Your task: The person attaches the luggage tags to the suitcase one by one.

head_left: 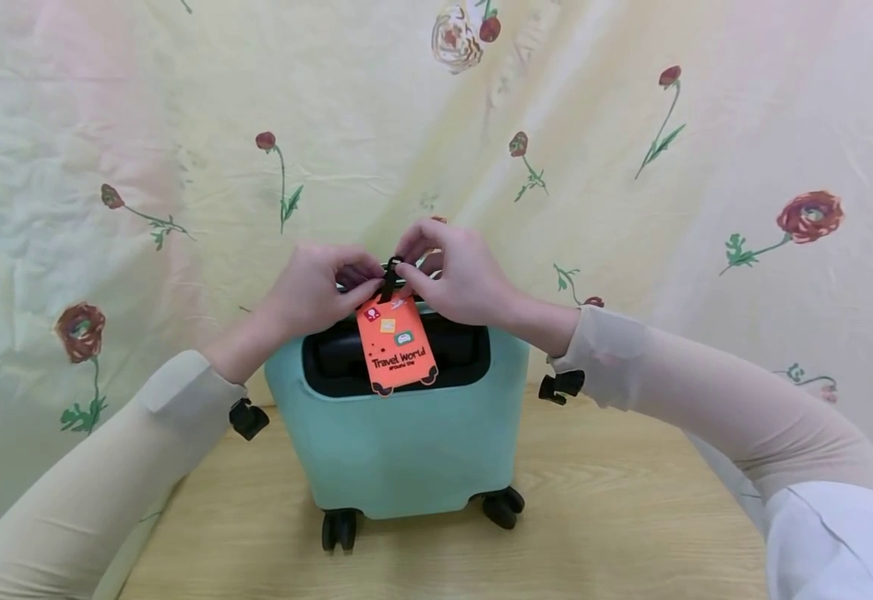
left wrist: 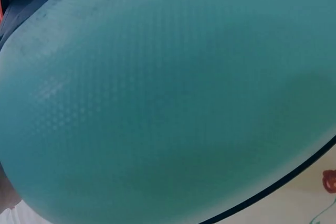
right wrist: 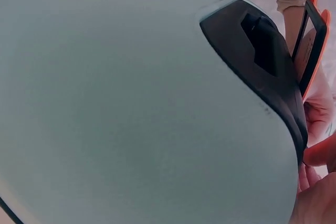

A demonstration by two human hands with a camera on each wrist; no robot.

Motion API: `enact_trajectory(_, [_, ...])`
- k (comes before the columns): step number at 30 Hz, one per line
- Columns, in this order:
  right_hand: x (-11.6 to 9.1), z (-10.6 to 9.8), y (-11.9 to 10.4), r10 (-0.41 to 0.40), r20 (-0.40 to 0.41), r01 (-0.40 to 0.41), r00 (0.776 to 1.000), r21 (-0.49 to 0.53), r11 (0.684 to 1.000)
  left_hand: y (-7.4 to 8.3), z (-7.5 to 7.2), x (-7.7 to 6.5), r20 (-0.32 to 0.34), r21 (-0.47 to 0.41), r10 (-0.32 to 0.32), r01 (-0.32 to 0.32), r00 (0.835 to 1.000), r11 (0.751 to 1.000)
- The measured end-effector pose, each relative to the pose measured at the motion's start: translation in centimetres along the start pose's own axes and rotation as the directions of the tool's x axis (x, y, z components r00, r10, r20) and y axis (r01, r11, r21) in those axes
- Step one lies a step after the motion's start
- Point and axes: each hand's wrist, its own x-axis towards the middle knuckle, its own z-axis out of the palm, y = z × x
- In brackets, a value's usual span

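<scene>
A mint-green suitcase stands upright on its wheels. An orange luggage tag, printed "Travel World", hangs by a black strap in front of the dark handle recess. My left hand pinches the strap just above the tag from the left. From the right, my right hand pinches its upper end between thumb and fingers. The suitcase shell fills most of the left wrist view. In the right wrist view the tag's black-framed back shows beside the recess, with my right fingers at the edge.
Beneath the suitcase is a wooden tabletop. A floral curtain hangs close behind it. Black caster wheels carry the suitcase at its front corners. Small black devices are worn at both wrists.
</scene>
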Motion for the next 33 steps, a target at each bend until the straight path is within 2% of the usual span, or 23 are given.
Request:
enact_trajectory(6, [0.2, -0.1, -0.1, -0.02, 0.002, 0.02, 1.0, -0.025, 0.999, 0.3, 0.2, 0.0, -0.021, 0.031, 0.018, -0.017, 1.0, 0.999])
enact_trajectory(13, [0.4, -0.5, -0.3, 0.009, 0.025, -0.008, 1.0, -0.049, 0.999, 0.5, 0.6, 0.4, -0.04, 0.042, 0.011, -0.009, 0.999, 0.999])
enact_trajectory(16, [0.2, -0.6, -0.4, 0.001, 0.014, 0.001, 1.0, -0.104, 0.995, 0.6, 0.7, 0.4, -0.039, 0.046, 0.008, -0.006, 0.999, 0.999])
enact_trajectory(20, [-0.1, -0.2, -0.3, -0.124, -0.037, 0.115, 0.992, -0.194, 0.974, 0.6, 0.7, 0.3, -0.04, 0.047, -0.006, 0.008, 0.999, 0.999])
enact_trajectory(23, [-0.1, 0.4, 0.0, -0.243, -0.065, 0.22, 0.968, -0.253, 0.942, 0.4, 0.7, 0.1, -0.047, 0.042, -0.017, 0.019, 0.999, 0.999])
enact_trajectory(25, [-0.2, 0.7, 0.2, -0.286, -0.063, 0.259, 0.956, -0.28, 0.924, 0.3, 0.6, 0.0, -0.054, 0.035, -0.017, 0.019, 0.998, 0.999])
enact_trajectory(28, [-0.3, 0.7, 0.3, -0.287, -0.043, 0.261, 0.957, -0.3, 0.917, 0.2, 0.7, -0.1, -0.06, 0.026, -0.008, 0.009, 0.998, 1.0])
enact_trajectory(33, [0.1, 0.0, -0.1, -0.212, 0.001, 0.203, 0.977, -0.288, 0.936, 0.1, 0.7, -0.2, -0.053, -0.012, -0.023, 0.022, 0.998, 1.0])
